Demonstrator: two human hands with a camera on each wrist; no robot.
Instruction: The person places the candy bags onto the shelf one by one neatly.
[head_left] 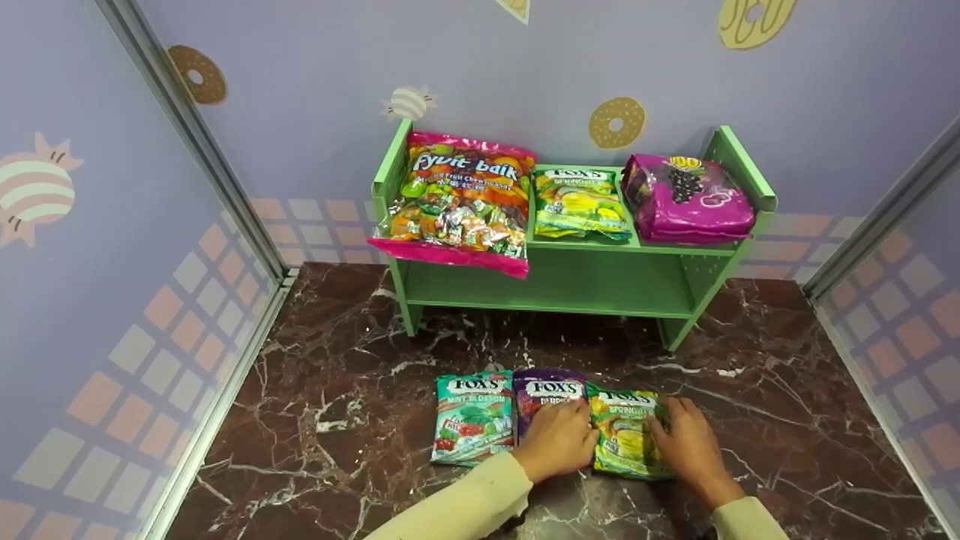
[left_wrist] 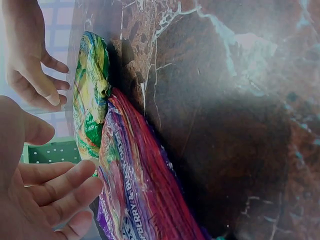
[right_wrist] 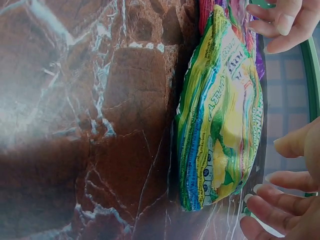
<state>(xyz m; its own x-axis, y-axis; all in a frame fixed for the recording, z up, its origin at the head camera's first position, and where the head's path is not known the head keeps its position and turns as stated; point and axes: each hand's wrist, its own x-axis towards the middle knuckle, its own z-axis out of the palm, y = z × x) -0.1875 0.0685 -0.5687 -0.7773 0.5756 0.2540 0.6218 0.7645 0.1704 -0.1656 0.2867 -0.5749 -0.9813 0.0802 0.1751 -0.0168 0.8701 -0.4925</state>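
Note:
Three Fox's candy bags lie side by side on the floor: a teal mint bag [head_left: 474, 416], a purple berries bag [head_left: 551, 377] and a yellow-green spring tea bag [head_left: 628, 439]. My left hand [head_left: 559, 442] is over the lower part of the berries bag, its fingertips by the left edge of the yellow-green bag. At that bag's right edge is my right hand [head_left: 690, 446]. Both wrist views show loosely bent, spread fingers with nothing gripped, the left hand [left_wrist: 55, 185] above the purple bag [left_wrist: 140, 185], the right hand [right_wrist: 285, 195] beside the yellow-green bag [right_wrist: 225, 120].
Behind the bags stands a green two-level shelf [head_left: 547, 292]. Its top holds a large Fruit Balk candy bag [head_left: 465, 202], another yellow-green Fox's bag [head_left: 581, 206] and a magenta grape bag [head_left: 686, 199]. Patterned walls [head_left: 315, 90] enclose the dark marble floor [head_left: 330, 420].

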